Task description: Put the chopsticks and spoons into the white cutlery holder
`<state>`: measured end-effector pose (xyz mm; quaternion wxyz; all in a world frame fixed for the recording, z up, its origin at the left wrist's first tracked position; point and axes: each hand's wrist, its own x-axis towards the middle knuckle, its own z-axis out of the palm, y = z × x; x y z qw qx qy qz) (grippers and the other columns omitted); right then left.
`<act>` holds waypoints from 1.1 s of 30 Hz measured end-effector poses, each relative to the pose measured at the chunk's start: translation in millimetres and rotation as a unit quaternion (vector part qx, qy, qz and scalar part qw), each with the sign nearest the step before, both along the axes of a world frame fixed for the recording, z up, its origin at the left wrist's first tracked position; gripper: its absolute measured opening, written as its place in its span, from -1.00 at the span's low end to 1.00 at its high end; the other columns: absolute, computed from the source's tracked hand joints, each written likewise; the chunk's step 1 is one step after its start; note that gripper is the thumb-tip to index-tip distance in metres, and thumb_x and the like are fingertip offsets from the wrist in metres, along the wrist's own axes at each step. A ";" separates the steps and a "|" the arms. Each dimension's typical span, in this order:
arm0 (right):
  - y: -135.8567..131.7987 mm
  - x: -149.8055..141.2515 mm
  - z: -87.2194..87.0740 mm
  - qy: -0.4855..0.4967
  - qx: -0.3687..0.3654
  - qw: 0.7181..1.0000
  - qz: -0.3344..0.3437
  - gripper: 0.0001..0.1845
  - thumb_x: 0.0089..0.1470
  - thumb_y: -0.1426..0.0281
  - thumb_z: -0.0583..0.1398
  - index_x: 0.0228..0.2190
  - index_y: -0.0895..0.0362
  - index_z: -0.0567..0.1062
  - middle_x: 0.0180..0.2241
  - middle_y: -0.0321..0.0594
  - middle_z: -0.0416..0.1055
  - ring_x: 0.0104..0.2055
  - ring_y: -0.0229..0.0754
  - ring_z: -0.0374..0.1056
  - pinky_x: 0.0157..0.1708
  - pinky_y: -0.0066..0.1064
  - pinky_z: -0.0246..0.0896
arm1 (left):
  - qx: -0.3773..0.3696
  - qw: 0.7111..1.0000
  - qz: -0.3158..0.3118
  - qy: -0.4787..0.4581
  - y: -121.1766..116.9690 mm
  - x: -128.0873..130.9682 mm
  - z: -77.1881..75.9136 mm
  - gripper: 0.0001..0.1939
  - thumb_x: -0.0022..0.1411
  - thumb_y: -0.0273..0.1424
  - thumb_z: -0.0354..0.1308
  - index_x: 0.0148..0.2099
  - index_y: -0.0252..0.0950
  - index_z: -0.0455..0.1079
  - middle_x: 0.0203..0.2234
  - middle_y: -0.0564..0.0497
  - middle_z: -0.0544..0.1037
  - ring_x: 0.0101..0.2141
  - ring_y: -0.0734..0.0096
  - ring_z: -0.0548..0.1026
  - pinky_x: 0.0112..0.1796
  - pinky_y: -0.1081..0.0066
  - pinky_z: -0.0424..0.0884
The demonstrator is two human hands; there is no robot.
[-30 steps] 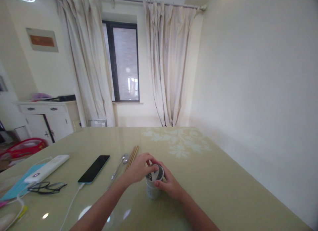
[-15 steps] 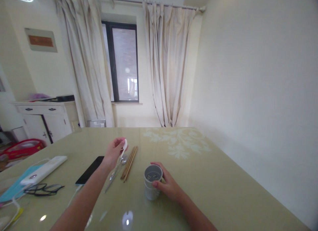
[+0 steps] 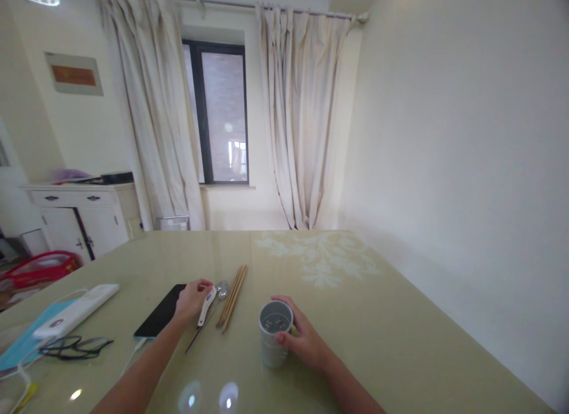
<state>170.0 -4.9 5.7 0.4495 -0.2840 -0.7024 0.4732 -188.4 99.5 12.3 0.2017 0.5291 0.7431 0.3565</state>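
Note:
My left hand [image 3: 193, 298] is closed at the upper end of a white spoon [image 3: 206, 307], low over the table beside a metal spoon [image 3: 222, 290]. The metal spoon's handle runs partly behind the white one; whether they touch I cannot tell. Just to the right lies a bundle of several wooden chopsticks [image 3: 232, 298]. My right hand [image 3: 306, 337] wraps round the right side of an upright grey utensil holder [image 3: 272, 349], thumb near its rim. Small holes show in the holder's bottom, and no utensils stand in it.
A black phone [image 3: 160, 313] with a white cable lies by my left forearm. Farther left are dark-framed glasses [image 3: 75, 347], a white power strip [image 3: 77, 310] and a blue mask [image 3: 31, 337]. A wall [image 3: 466, 165] rises along the table's right edge.
My left hand has come down and slightly left with the white spoon, which now shows its broad face instead of its edge. My right hand stays on the utensil holder.

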 end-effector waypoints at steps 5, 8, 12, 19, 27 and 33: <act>-4.9 -5.6 0.0 -0.011 -0.001 1.000 -0.020 0.03 0.05 -0.19 0.37 0.34 0.09 0.24 0.16 0.04 0.46 0.18 0.15 0.41 0.23 -0.06 0.21 | -0.011 0.999 -0.009 0.042 -1.0 8.0 -4.6 -0.74 0.23 -0.24 0.13 -0.15 -0.22 0.57 -0.21 -0.11 0.73 -0.13 0.07 0.67 -0.18 0.32 0.47; -9.4 -13.2 -5.2 -0.017 -0.011 0.997 -0.068 0.14 0.06 -0.21 0.35 0.42 0.10 0.11 0.23 0.10 0.41 0.27 0.20 0.34 0.32 0.02 0.12 | 0.014 0.994 -0.038 0.100 -8.8 7.0 -17.1 -0.58 0.25 -0.18 0.10 0.02 -0.31 0.55 -0.05 -0.21 0.70 -0.01 0.02 0.65 0.00 0.25 0.48; -13.8 -25.6 -17.9 -0.019 -0.028 0.993 -0.113 0.17 0.10 -0.20 0.32 0.46 0.09 0.03 0.28 0.14 0.37 0.31 0.27 0.31 0.35 0.13 0.10 | 0.049 0.970 -0.079 0.227 -26.2 -0.9 -43.8 -0.48 0.23 -0.20 0.11 0.16 -0.30 0.51 0.09 -0.24 0.63 0.16 -0.06 0.55 0.15 0.12 0.39; -9.1 -41.1 -57.5 -0.006 -0.005 0.988 -0.157 0.14 0.06 -0.21 0.33 0.46 0.02 0.09 0.29 0.13 0.37 0.35 0.41 0.26 0.32 0.23 0.17 | 0.050 0.962 -0.080 0.256 -29.8 4.1 -56.5 -0.64 0.35 -0.36 0.04 0.07 -0.26 0.56 0.03 -0.18 0.64 0.08 0.13 0.59 0.14 0.25 0.39; 2.9 -46.7 -106.3 -0.038 0.037 0.975 -0.217 0.14 -0.02 -0.24 0.33 0.42 0.00 0.18 0.33 0.15 0.33 0.31 0.47 0.31 0.29 0.22 0.23 | 0.027 0.970 0.000 0.240 -9.1 39.2 -50.1 -0.62 0.39 -0.34 -0.01 0.04 -0.30 0.59 -0.01 -0.22 0.65 0.04 0.11 0.60 0.13 0.23 0.40; 7.2 -42.3 -105.1 -0.047 0.067 0.970 -0.231 -0.02 0.07 -0.22 0.27 0.34 0.02 0.27 0.26 0.17 0.39 0.30 0.44 0.31 0.29 0.25 0.22 | 0.053 0.968 -0.001 0.246 -21.1 69.3 -49.0 -0.52 0.37 -0.08 0.09 0.13 -0.27 0.55 0.11 -0.25 0.60 0.19 0.00 0.48 0.22 0.11 0.29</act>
